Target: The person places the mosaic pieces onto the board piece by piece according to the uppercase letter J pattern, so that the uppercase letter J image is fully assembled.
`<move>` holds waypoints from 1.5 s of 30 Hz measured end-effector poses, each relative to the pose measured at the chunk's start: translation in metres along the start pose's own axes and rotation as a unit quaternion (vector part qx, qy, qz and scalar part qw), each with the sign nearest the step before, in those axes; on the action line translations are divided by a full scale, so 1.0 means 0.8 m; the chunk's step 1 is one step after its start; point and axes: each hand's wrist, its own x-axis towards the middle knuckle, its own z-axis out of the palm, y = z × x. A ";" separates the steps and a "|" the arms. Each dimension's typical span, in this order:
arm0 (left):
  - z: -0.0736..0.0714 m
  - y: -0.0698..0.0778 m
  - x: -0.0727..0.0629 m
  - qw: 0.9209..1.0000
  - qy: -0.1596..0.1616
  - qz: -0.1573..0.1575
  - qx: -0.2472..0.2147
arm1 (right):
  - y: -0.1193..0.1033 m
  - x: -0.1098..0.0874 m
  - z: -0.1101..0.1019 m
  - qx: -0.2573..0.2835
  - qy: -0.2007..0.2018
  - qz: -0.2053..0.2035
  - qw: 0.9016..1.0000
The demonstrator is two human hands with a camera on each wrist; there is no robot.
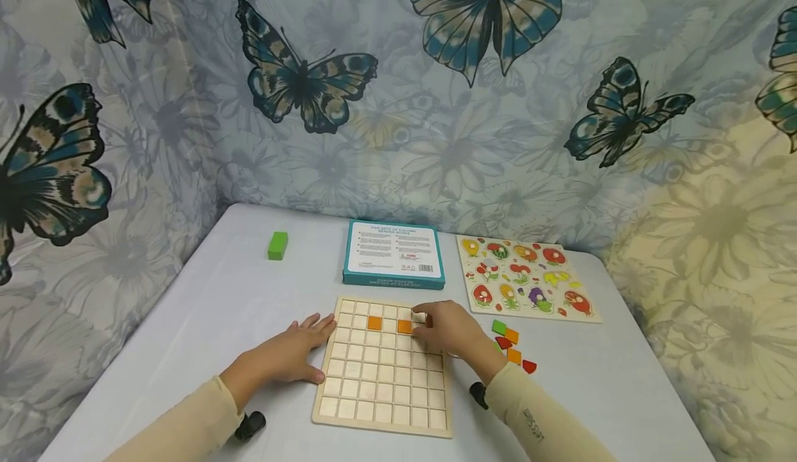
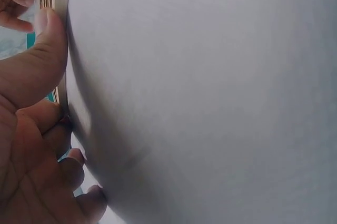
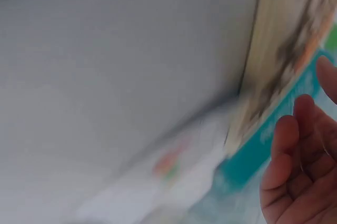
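Note:
A wooden grid board [image 1: 377, 373] lies on the table, with two orange square tiles, one left [image 1: 374, 323] and one right [image 1: 405, 327], in its second row from the far edge. My left hand [image 1: 288, 353] rests beside the board's left edge with its fingers spread. In the left wrist view the thumb [image 2: 50, 50] touches the board's side. My right hand [image 1: 453, 327] is over the far right of the board, right beside the right orange tile. Thumb and fingers stand apart in the right wrist view, and no piece shows between them [image 3: 303, 182].
Behind the board lies a teal box [image 1: 394, 254]. A fruit puzzle board [image 1: 526, 279] is at the back right, with several loose red, green and orange pieces [image 1: 513, 356] in front of it. A green block [image 1: 277, 245] stands at the back left.

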 end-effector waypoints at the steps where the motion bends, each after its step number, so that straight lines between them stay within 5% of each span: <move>1: 0.000 0.000 0.000 1.000 0.000 0.001 0.000 | 0.007 -0.005 -0.007 0.007 0.003 0.014 1.000; 9: -0.001 -0.001 0.003 1.000 0.000 0.000 0.004 | 0.120 -0.071 -0.063 0.016 0.034 0.142 0.989; 15: 0.001 -0.002 0.002 1.000 -0.001 0.005 -0.004 | 0.175 -0.107 -0.073 0.015 0.005 0.194 0.981; 45: 0.004 -0.002 0.002 1.000 -0.003 -0.003 -0.001 | 0.172 -0.077 -0.044 -0.007 0.004 0.191 0.982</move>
